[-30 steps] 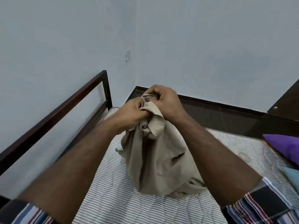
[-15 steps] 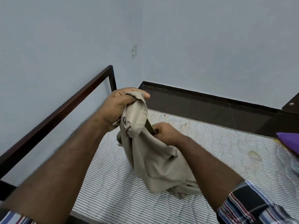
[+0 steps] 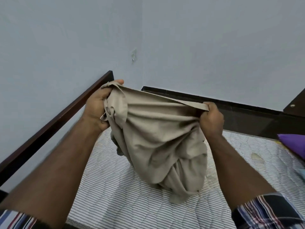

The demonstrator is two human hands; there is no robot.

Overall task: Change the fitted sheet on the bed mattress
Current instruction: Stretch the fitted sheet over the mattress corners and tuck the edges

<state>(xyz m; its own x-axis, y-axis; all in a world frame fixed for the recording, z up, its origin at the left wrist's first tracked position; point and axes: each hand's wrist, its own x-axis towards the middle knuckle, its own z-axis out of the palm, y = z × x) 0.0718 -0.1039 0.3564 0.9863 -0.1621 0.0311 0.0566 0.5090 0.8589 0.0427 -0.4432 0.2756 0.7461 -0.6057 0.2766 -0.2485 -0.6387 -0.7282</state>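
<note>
Beige fitted sheet hem stretched between left hand and right hand, fingers curled round fabric; bulk rests on striped mattress.

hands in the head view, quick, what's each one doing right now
Left hand: closed, gripping a bunched end of the beige fabric fitted sheet.
Right hand: closed, pinching the sheet's stretched hem.

A bare mattress with thin grey-and-white stripes fills the lower half of the frame, inside a dark wooden bed frame running up the left. The bunched lower end of a beige fitted sheet rests on it at centre. A purple pillow lies at the right edge.
</note>
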